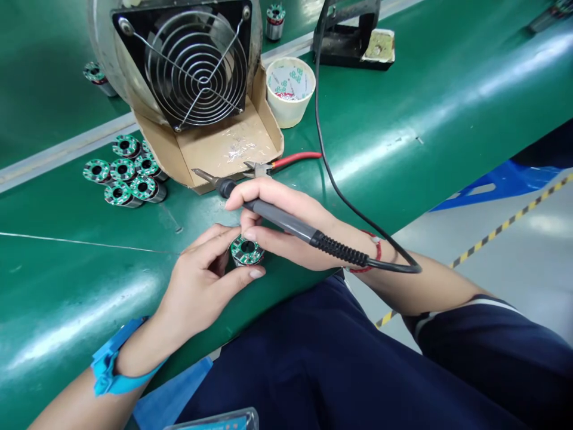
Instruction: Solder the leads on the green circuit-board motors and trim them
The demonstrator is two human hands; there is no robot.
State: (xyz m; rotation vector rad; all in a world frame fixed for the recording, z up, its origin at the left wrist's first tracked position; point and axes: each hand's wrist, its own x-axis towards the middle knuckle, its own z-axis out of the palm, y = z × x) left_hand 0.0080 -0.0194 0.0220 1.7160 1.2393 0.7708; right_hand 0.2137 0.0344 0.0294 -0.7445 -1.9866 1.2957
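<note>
A small motor with a round green circuit board (248,251) on top stands on the green table in front of me. My left hand (201,275) is wrapped round its left side, thumb in front and fingers behind. My right hand (286,224) holds a grey soldering iron (282,220) between its fingers, the metal tip pointing up and left, away from the motor. The right thumb and a fingertip touch the board's back right edge. A strand of solder wire (89,242) runs from the left edge of the view towards my left hand.
Behind are a fan (203,80), a cardboard tray (224,143), red-handled cutters (290,160), a tape roll (290,110) and an iron stand (344,51). Several more motors (123,170) stand at the left. The iron's black cable (331,173) loops over my right forearm.
</note>
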